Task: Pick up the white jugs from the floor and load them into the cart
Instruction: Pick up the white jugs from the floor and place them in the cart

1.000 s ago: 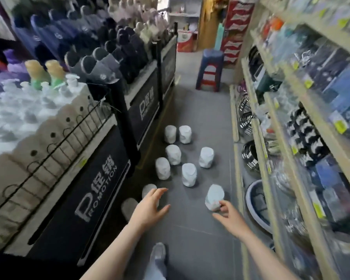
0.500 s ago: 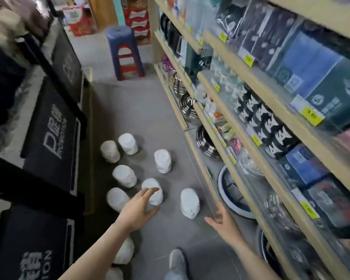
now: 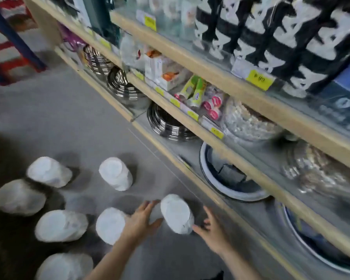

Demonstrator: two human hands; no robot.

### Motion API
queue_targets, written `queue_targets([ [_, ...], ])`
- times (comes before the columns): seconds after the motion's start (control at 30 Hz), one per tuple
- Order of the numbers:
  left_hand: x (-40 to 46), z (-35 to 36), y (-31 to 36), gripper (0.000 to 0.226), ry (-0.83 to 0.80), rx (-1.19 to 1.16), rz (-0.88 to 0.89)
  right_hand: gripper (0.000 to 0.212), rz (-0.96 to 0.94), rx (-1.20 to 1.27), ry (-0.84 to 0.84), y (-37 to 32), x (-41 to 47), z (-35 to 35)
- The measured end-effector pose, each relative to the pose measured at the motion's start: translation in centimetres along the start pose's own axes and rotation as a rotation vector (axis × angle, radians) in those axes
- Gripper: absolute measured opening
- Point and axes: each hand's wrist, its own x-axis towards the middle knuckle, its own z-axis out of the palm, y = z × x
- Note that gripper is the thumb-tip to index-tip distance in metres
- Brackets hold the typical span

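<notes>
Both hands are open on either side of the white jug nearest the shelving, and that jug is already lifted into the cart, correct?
Not quite. The head view shows the left hand and right hand open on either side of the white jug nearest the shelving, but that jug stands on the floor. No cart is in view.

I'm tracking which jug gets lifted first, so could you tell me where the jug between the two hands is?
In the head view, that white jug stands on the grey floor at lower centre, between the left hand and right hand, nearest the bottom shelf.
</notes>
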Motion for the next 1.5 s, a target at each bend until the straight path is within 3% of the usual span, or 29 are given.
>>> queue_targets([
  [0.23,12.6,14.2,-8.5,0.075,0.028,-0.101,0.175,0.079,-0.07,-0.007,0.085,11.4,14.5,7.5],
  [0.37,16.2,19.2,-12.0,0.078,0.004,-0.16,0.264,0.069,-0.144,0.072,0.051,14.3,18.7,9.6],
  [0.47,16.2,20.3,-11.9,0.084,0.143,-0.22,0.231,0.057,-0.215,0.093,0.068,14.2,20.0,9.0],
  [0.57,16.1,20.6,-11.7,0.083,0.264,-0.286,0.203,0.058,-0.225,0.14,0.038,13.5,21.2,8.0],
  [0.8,17.7,21.3,-12.5,0.076,0.318,-0.573,0.151,0.054,-0.269,0.235,0.109,12.7,22.2,8.9],
  [0.97,15.3,17.1,-9.9,0.078,0.29,-0.637,0.109,0.038,-0.21,0.242,0.135,8.6,19.4,7.4],
  [1.17,8.8,5.1,-5.3,0.103,0.193,-0.583,0.207,0.036,-0.235,0.311,0.191,-1.8,10.0,2.2],
  [1.33,2.4,-6.1,4.2,0.091,0.175,-0.691,0.249,0.029,-0.258,0.38,0.168,-10.8,-0.5,-3.2],
  [1.43,-2.0,-11.6,10.1,0.094,0.174,-0.698,0.286,0.034,-0.274,0.324,0.188,-15.8,-7.7,-6.4],
  [1.5,-4.7,-14.7,13.6,0.092,0.152,-0.693,0.291,0.049,-0.291,0.267,0.216,-18.1,-12.5,-8.6],
])
